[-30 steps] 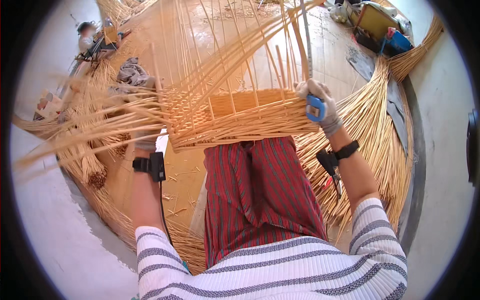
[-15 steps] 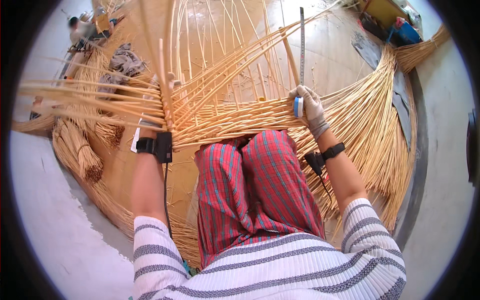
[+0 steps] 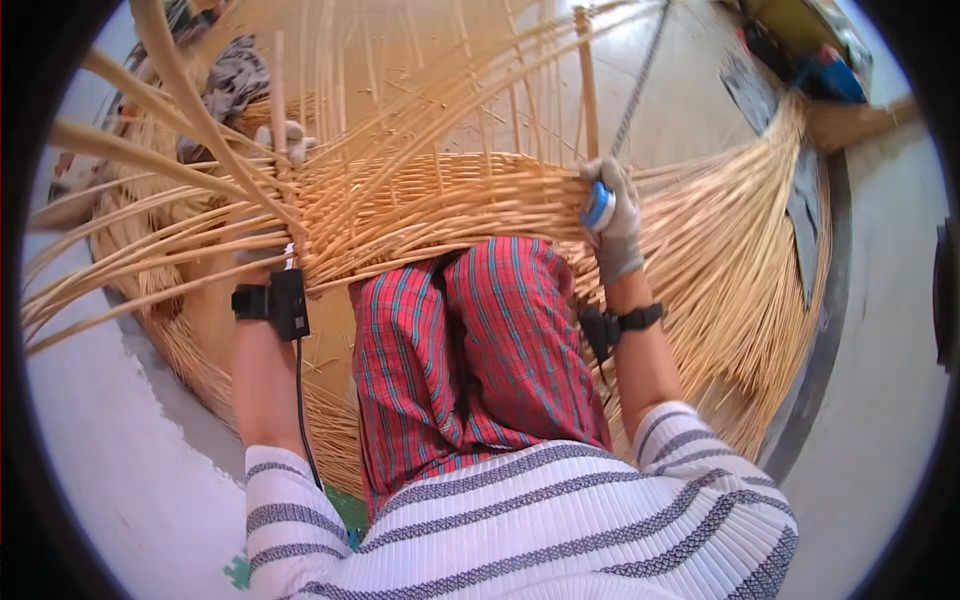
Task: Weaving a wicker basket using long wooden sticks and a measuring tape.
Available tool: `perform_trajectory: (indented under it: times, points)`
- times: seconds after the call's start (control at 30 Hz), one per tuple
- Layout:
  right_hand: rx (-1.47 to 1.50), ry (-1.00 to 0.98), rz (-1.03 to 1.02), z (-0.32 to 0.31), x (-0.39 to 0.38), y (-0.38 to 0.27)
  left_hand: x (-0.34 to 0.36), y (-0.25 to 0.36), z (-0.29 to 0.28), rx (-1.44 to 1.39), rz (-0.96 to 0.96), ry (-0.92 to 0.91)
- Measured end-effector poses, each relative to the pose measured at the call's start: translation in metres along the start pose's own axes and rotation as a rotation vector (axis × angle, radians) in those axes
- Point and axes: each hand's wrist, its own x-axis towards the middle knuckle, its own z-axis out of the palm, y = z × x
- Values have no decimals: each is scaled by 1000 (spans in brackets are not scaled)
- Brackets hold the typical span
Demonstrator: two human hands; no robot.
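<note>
A half-woven wicker basket [image 3: 440, 210] rests against my knees, its woven band running from left to right. Loose weaving rods [image 3: 130, 255] fan out from its left corner, and thin upright stakes rise on the far side. My gloved left hand [image 3: 290, 142] is closed round that corner; rods partly hide it. At the right end, my gloved right hand [image 3: 622, 225] grips a blue and white tape measure [image 3: 599, 206] beside a thick corner post [image 3: 587, 90]. The metal tape [image 3: 640, 85] is drawn out, slanting up and away to the right.
A large spread of loose willow rods [image 3: 720, 270] covers the floor at the right. More rod bundles [image 3: 180, 340] lie at the left, near a crumpled grey cloth [image 3: 238, 80]. A blue container [image 3: 832, 78] stands at the far right.
The basket and both hands have shifted left in view, and more of the weave's inner side shows. The tape now leans to the right instead of standing upright.
</note>
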Motion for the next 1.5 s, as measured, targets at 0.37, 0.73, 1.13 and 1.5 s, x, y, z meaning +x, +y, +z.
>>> perform_trajectory:
  times: [0.37,0.73,1.13,1.5]
  points:
    - [-82,54,171,43,12,-65,-44,60,-10,129,141,-6]
    - [-8,33,-54,26,-101,-111,-111,52,-46,762,445,504]
    - [83,-91,-126,4,-123,-35,-258,-79,-43,1644,295,330]
    - [-546,-383,198,-19,-266,-85,-237,-74,-64,1939,481,380]
